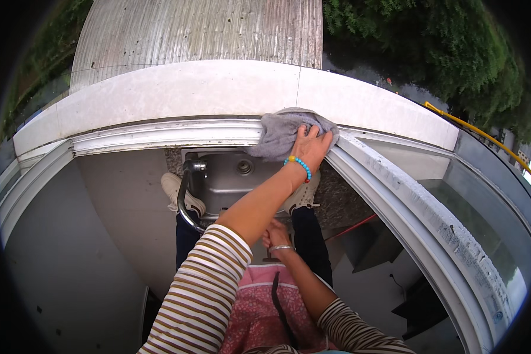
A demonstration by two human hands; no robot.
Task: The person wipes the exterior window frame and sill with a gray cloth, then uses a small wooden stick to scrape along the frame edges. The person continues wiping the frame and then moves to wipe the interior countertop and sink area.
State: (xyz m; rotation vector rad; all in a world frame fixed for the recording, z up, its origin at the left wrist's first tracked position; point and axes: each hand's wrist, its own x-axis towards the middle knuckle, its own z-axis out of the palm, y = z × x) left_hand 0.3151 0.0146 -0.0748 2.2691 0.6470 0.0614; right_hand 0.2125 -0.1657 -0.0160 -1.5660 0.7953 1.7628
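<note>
My left hand (310,148), with a turquoise bead bracelet at the wrist, presses a grey cloth (276,132) onto the white window frame (172,136). The cloth drapes over the frame's lower track near its right corner. Lower down, close to my body, is my right hand (276,234), a silver bangle on its wrist. Its fingers are curled beneath my left forearm, and what they may hold is hidden. Below the frame lies a stainless steel sink (230,177). A curved chrome faucet (184,194) rises at its left.
My shoes (177,190) rest on either side of the sink, by a speckled stone countertop (336,194). An upright frame member (407,199) with peeling film stands at right. Outside are a pale ledge (181,90), a corrugated roof (194,33), trees (429,44) and a yellow pole (482,132).
</note>
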